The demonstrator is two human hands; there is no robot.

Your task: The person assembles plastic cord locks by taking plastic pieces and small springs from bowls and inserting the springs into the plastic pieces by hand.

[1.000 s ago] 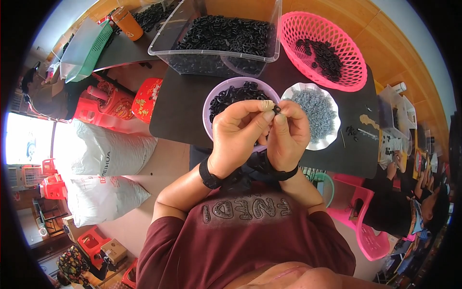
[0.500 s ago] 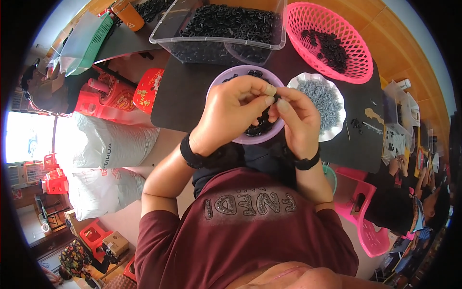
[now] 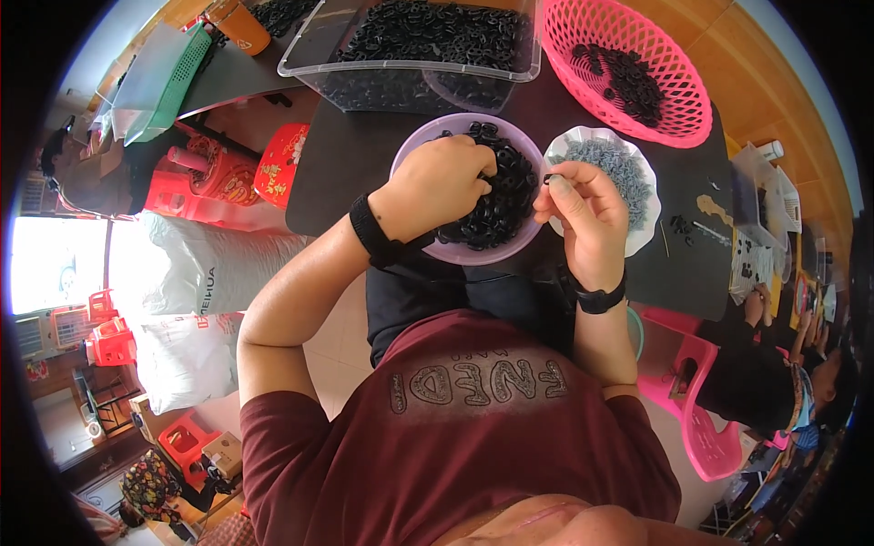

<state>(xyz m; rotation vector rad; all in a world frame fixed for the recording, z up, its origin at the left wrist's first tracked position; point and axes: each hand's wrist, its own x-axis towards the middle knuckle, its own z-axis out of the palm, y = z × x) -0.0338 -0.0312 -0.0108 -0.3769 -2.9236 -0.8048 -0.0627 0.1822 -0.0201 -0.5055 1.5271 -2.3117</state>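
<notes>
Over the left side of a lilac bowl (image 3: 407,155) filled with small black ring-like plastic pieces (image 3: 496,205) is my left hand (image 3: 443,182). Its fingers curl down onto the pieces, and whatever lies between the fingertips is hidden. My right hand (image 3: 592,214) is just right of the bowl's rim, thumb and forefinger pinching a small black plastic piece (image 3: 549,179). Partly behind that hand stands a white scalloped bowl (image 3: 648,227) heaped with small grey pieces (image 3: 612,168).
A clear plastic bin (image 3: 410,68) of black pieces stands behind the lilac bowl. Right of it sits a pink openwork basket (image 3: 674,68) with more. Loose black bits (image 3: 681,226) lie on the dark table (image 3: 346,173). White sacks (image 3: 196,273) stand at left; another person works at right.
My hands were together above the lilac bowl, fingers meeting at a small dark piece. They have parted: the left dropped into the bowl's pieces, the right shifted right toward the white bowl.
</notes>
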